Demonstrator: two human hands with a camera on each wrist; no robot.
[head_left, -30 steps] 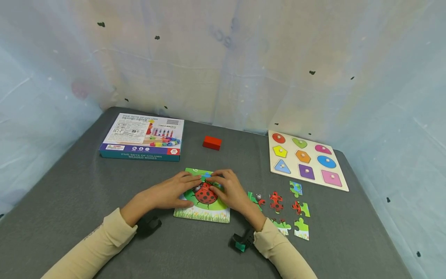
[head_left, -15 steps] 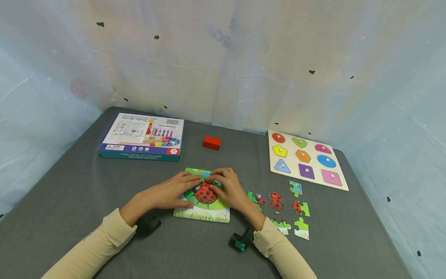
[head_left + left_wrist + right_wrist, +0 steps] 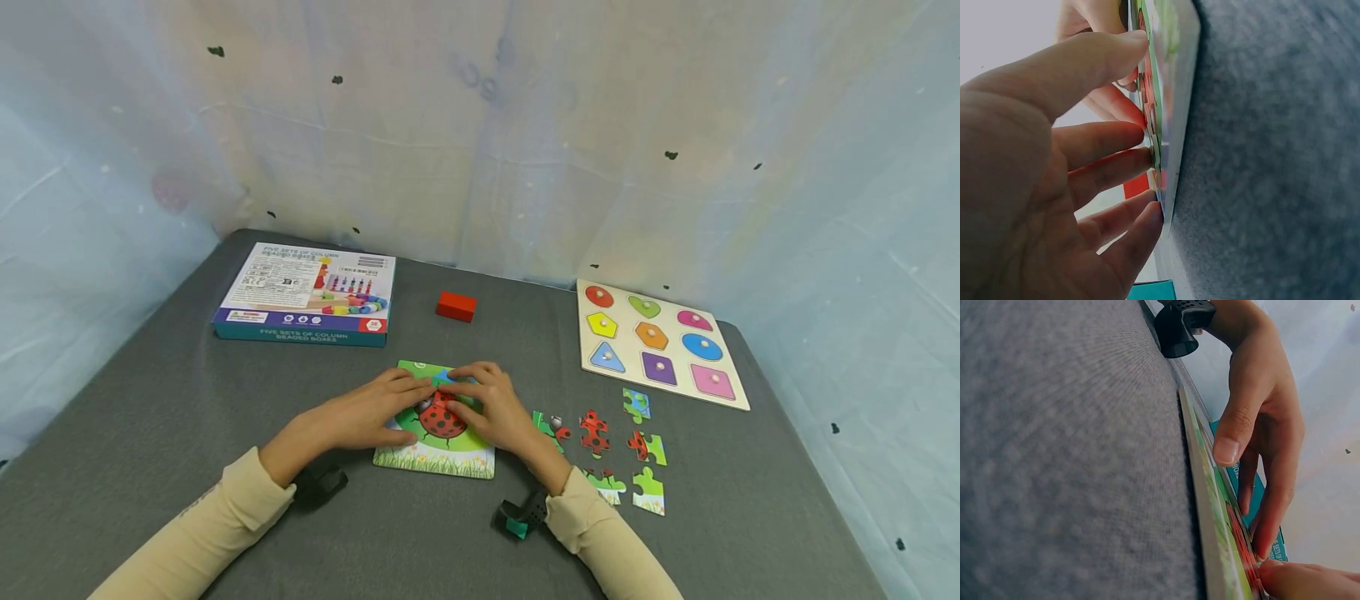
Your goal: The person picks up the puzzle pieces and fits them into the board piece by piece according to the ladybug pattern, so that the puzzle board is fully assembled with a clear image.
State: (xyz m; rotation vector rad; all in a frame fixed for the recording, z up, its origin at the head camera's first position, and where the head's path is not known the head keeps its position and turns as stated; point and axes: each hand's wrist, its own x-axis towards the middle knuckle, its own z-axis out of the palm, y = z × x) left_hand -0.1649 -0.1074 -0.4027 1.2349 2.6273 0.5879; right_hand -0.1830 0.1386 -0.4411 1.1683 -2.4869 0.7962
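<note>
A ladybug jigsaw puzzle board (image 3: 435, 462) with a green, flowered picture lies on the table in the head view. My left hand (image 3: 371, 412) rests on its left side, fingers stretched toward the upper middle. From the right, my right hand (image 3: 495, 410) touches the upper part of the picture with lightly bent fingers, near the ladybug's head. In the left wrist view, the fingertips of the left hand (image 3: 1072, 162) press on the board's face (image 3: 1175, 112). The right wrist view shows the right hand's thumb (image 3: 1304, 581) at the ladybug. Its fingers hide part of the picture.
Loose ladybug puzzle pieces (image 3: 595, 433) lie right of the board, some partly behind the right forearm. A knobbed shape board (image 3: 667, 392) stands at the back right. A red block (image 3: 456, 307) and a beaded-column toy box (image 3: 300, 333) sit farther back.
My right fingers have shifted slightly on the upper part of the puzzle. The left hand, the board and the loose pieces stay where they were.
</note>
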